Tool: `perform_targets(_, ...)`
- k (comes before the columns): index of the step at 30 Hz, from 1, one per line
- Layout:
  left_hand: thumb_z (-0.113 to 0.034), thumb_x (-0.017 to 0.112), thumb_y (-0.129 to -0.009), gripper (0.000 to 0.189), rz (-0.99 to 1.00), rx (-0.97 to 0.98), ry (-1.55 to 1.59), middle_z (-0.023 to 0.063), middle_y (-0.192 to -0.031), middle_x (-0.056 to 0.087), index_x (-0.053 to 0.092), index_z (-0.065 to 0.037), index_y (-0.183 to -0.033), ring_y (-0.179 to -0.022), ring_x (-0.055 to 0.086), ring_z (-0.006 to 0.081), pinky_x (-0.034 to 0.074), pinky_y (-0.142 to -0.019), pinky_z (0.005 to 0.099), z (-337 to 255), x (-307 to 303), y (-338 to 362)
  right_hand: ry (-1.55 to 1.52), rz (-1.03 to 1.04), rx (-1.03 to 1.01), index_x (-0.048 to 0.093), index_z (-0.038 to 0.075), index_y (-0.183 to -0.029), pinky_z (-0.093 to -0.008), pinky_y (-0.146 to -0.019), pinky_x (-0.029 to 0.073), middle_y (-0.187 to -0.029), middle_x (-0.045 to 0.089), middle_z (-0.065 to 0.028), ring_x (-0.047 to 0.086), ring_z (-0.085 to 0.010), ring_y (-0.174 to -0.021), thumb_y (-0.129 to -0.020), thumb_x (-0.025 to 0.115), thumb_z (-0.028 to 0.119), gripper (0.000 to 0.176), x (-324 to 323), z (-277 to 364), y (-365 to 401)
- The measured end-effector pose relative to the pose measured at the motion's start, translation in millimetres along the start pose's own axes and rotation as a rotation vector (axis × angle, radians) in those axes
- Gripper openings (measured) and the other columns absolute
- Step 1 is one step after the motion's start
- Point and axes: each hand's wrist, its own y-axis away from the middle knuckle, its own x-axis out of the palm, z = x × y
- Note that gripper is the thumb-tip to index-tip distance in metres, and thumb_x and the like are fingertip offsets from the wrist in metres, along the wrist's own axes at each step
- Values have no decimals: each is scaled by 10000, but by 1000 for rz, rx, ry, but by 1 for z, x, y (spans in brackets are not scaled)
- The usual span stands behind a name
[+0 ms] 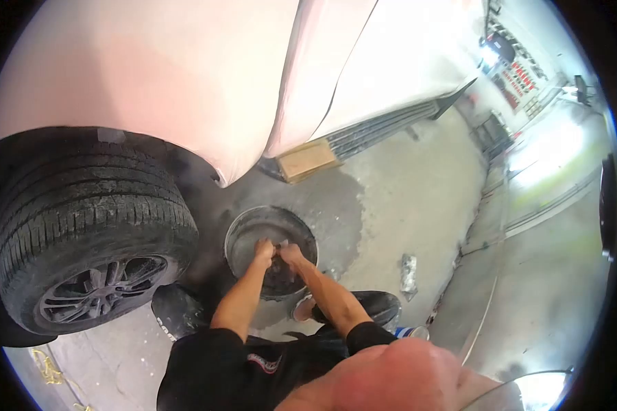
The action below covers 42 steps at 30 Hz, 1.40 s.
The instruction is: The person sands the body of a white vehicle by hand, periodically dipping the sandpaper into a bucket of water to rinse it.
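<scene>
Both hands are together over a round, dark-rimmed bucket (234, 229) of greyish liquid on the floor. My left hand (264, 251) is closed at the middle of the bucket, and my right hand (290, 253) is closed just beside it. Between and below them shows a small dark, wet-looking thing, too small to name; both hands seem to grip it. To the left stands a car wheel with a black tire (96, 212), under the pinkish-white car body (151, 75).
A cardboard piece (308, 161) lies by the car's side step (384, 129). A crumpled plastic-looking item (408, 275) lies on the floor to the right. A can (413, 333) stands near my right knee. Yellow string (46, 366) is at lower left. A wall (541, 274) runs along the right.
</scene>
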Motion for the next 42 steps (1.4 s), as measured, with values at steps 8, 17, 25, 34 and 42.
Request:
perform_targets(8,-321,632,-960,455,451,742,-1308,246,-1165,713,659,42,-1232,-1119,675,404,522,-973,454,-110,-9,110,-784,188,-213,690,-16,-1121,-396,-778,566,-1023,724,-98,704,-239,-876,-919,665,57,217,-87,58,71)
perform_targets(17,-328,634,-989,508,315,766,-1701,247,-1274,651,583,27,-1349,-1225,613,402,484,-1042,475,-138,-48,202,977,-920,-1441,637,90,-1331,-608,-1075,432,-1299,658,-133,627,-323,-1224,-861,548,-18,490,-250,248,222)
perform_targets(25,-339,655,-975,494,356,808,-1595,262,-1232,641,590,22,-1305,-1185,614,430,492,-1012,494,-156,-45,215,1864,-1252,-1543,553,-19,-1385,-644,-1199,251,-1449,518,-180,445,-327,-1405,-980,565,192,457,-293,389,307)
perform_targets(34,-328,681,-955,468,320,859,-1607,221,-1265,629,610,8,-1273,-1152,642,406,510,-978,491,-156,-31,202,1964,-1327,-1674,643,-7,-1282,-626,-1185,283,-1347,588,-157,496,-339,-1337,-966,559,149,363,-298,448,291)
perform_targets(42,-323,669,-963,496,369,859,-1578,245,-1245,624,571,16,-1312,-1157,626,419,500,-978,506,-157,-21,197,2088,-1345,-1543,633,48,-1324,-592,-1168,297,-1338,587,-124,519,-292,-1305,-905,621,177,439,-260,399,239)
